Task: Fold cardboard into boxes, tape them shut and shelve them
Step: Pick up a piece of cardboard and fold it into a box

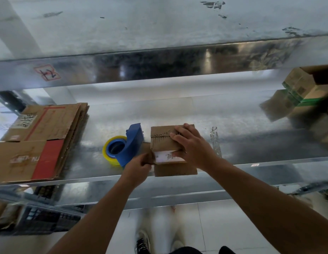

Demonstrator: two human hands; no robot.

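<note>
A small brown cardboard box point(164, 142) with a white label lies on the metal shelf point(242, 125) near its front edge. My right hand point(190, 145) lies on top of it, fingers spread over the far flap and thumb by the label. My left hand point(136, 169) pinches the box's left side flap. A blue tape dispenser point(131, 145) holding a yellow tape roll point(109, 154) stands just left of the box.
A stack of flattened cardboard sheets point(38, 140) lies at the shelf's left end. Brown boxes with green bands point(306, 94) stand at the far right. Another metal shelf point(159, 24) runs above. A dark crate point(40, 220) sits lower left, white floor tiles below.
</note>
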